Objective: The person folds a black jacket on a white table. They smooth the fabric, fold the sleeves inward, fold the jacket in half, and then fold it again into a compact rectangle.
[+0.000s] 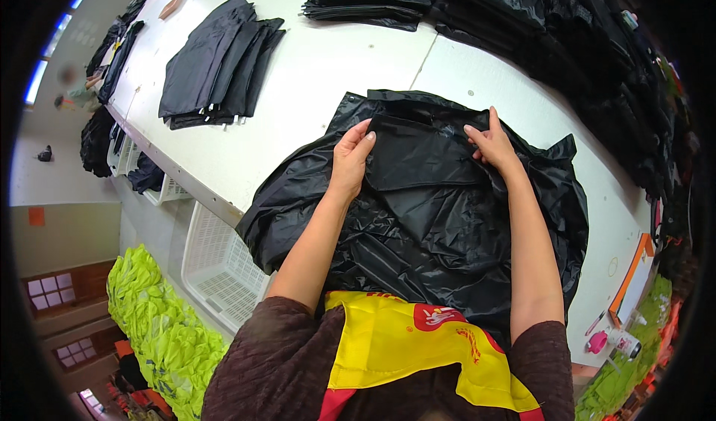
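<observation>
Nearest, a white plastic basket point(224, 268) is seen below the table edge, its contents unclear. Above, a black shiny garment point(425, 212) is spread on the white table point(328, 70), pinched by left hand point(350, 160) and right hand point(492, 146). Farther off, folded black garments point(220, 63) are stacked.

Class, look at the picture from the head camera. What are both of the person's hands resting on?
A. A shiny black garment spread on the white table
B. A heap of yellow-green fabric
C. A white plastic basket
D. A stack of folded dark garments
A: the left hand and the right hand both press on a folded part of the shiny black garment lying on the white table.
</observation>
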Available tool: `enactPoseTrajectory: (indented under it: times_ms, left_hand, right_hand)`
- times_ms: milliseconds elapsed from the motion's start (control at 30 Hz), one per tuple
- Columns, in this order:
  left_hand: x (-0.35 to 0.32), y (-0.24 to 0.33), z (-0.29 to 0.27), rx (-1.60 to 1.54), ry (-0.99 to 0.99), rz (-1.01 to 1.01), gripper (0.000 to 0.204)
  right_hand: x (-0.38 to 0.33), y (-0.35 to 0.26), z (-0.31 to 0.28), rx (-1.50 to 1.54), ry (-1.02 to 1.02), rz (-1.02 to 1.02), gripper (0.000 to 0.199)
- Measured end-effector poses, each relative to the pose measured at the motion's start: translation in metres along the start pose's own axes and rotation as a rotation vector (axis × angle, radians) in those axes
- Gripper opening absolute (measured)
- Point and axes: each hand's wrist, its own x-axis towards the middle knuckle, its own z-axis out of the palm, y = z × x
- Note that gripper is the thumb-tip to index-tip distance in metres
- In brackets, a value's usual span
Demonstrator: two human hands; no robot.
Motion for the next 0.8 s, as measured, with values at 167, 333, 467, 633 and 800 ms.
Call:
enactPoseTrajectory:
  times_ms: [167,333,467,633,800]
  left_hand:
    - [-0.007,0.002,0.0,0.001,-0.074,0.048,0.033]
    - [-0.011,0.011,0.009,-0.1,-0.073,-0.017,0.035]
    - [-0.01,0.015,0.028,-0.269,-0.1,-0.107,0.038]
    - [-0.016,0.014,0.097,-0.175,-0.13,-0.208,0.03]
    - [-0.021,-0.058,0.156,0.413,-0.428,-0.058,0.038]
  right_hand:
    - [-0.043,-0.02,-0.003,-0.004,0.042,-0.242,0.073]
    - [-0.108,0.011,-0.034,-0.323,0.342,-0.398,0.052]
    - [-0.128,0.072,-0.024,-0.366,0.257,-0.326,0.057]
    - [-0.139,0.062,0.046,-0.803,0.248,-0.348,0.066]
    - [-0.129,0.052,0.052,-0.854,0.1,-0.169,0.072]
